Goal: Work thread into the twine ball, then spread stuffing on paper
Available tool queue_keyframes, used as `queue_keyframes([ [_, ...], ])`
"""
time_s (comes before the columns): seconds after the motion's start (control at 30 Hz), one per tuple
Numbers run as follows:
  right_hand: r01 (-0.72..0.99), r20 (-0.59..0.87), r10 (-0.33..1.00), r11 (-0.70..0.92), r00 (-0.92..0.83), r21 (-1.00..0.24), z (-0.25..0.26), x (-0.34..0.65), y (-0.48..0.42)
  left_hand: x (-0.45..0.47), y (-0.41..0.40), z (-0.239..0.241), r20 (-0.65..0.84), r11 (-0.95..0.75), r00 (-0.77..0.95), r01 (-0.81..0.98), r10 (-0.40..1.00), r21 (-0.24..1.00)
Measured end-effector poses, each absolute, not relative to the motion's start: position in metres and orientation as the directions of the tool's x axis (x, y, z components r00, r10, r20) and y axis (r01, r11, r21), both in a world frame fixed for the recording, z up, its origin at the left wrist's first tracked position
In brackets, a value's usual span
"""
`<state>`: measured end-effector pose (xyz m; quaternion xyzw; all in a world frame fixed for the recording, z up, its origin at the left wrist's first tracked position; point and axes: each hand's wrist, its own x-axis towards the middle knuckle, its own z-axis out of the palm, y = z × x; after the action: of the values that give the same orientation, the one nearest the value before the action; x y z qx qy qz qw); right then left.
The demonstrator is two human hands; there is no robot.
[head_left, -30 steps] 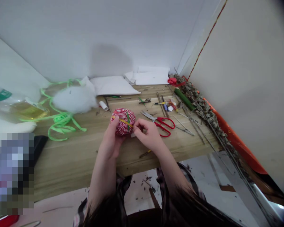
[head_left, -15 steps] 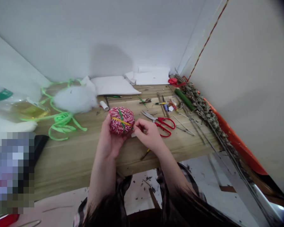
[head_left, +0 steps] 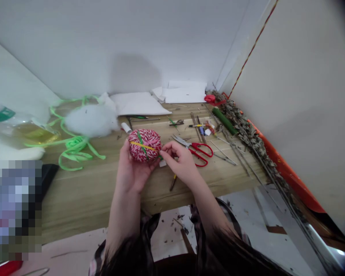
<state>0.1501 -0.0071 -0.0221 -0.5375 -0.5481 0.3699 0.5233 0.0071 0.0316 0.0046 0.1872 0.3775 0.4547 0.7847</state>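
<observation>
A ball wound from red and white yarn rests in my left hand, whose fingers cup it from below and from the left. Green and yellow strips cross each other over the ball's face. At its right side my right hand is closed in a pinch, with a bit of green strip showing at the fingertips. Just beyond that hand lie scissors with red handles, blades parted. A thin brown and yellow stick lies below the right hand. The ball hides part of the left fingers.
White stuffing and light green ribbon lie left of the ball, near a tipped bottle. White sheets line the wall. On the right are a green roll, loose sticks and dried stems along the table edge.
The yarn ball has shifted slightly left and turned a little in my left hand, so its crossed strips sit further left. My right hand stays pinched at its right side.
</observation>
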Motion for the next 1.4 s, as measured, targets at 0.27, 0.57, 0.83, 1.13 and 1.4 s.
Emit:
queue_keyframes([
  [0.27, 0.189, 0.183, 0.978, 0.161, 0.105, -0.969, -0.023, 0.151, -0.007, 0.007, 0.031, 0.004, -0.435, 0.526, 0.306, -0.599, 0.847, 0.604],
  [0.57, 0.212, 0.165, 0.982, 0.143, 0.091, -0.967, -0.023, 0.150, -0.007, 0.009, 0.032, 0.003, -0.405, 0.475, 0.251, -0.525, 0.879, 0.706],
  [0.83, 0.193, 0.180, 0.980, 0.160, 0.091, -0.968, -0.024, 0.151, -0.006, 0.012, 0.030, -0.001, -0.341, 0.402, 0.215, -0.437, 0.915, 0.804],
  [1.13, 0.188, 0.157, 0.983, 0.137, 0.096, -0.973, -0.024, 0.153, -0.007, 0.013, 0.023, -0.010, 0.091, -0.089, -0.061, 0.034, 0.994, 0.995],
  [1.4, 0.150, 0.167, 0.981, 0.152, 0.098, -0.977, -0.024, 0.153, -0.007, 0.011, 0.025, -0.011, 0.059, -0.056, -0.043, 0.063, 0.997, 0.996],
])
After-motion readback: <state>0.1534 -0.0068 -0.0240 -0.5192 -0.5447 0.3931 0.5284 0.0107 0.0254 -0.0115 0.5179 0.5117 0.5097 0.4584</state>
